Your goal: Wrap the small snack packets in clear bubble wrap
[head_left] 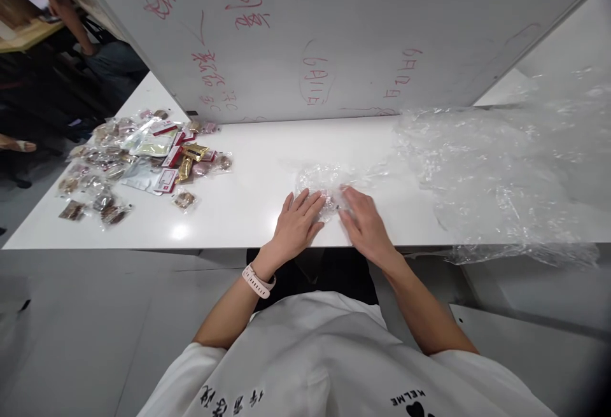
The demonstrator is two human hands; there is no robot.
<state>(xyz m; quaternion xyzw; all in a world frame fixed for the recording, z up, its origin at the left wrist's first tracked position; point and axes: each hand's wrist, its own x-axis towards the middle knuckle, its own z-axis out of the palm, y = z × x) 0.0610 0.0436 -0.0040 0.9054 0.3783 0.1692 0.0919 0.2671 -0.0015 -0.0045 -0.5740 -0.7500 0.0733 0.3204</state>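
Observation:
A crumpled clear plastic bag [315, 178] lies on the white table between my hands, with something small and pinkish under or inside it that I cannot make out. My left hand [298, 221] rests flat on the left part of the bag, fingers stretched out. At the bag's right side is my right hand [363, 219], its fingers apart and slightly bent, a little blurred. Whether the right fingertips press on the plastic is unclear.
A heap of small wrapped snacks and sachets [157, 156] covers the table's left end. Many clear plastic bags [501, 175] spread over the right end, some hanging past the front edge. A whiteboard [305, 35] with red writing stands behind. Another person's arm [71, 22] shows at upper left.

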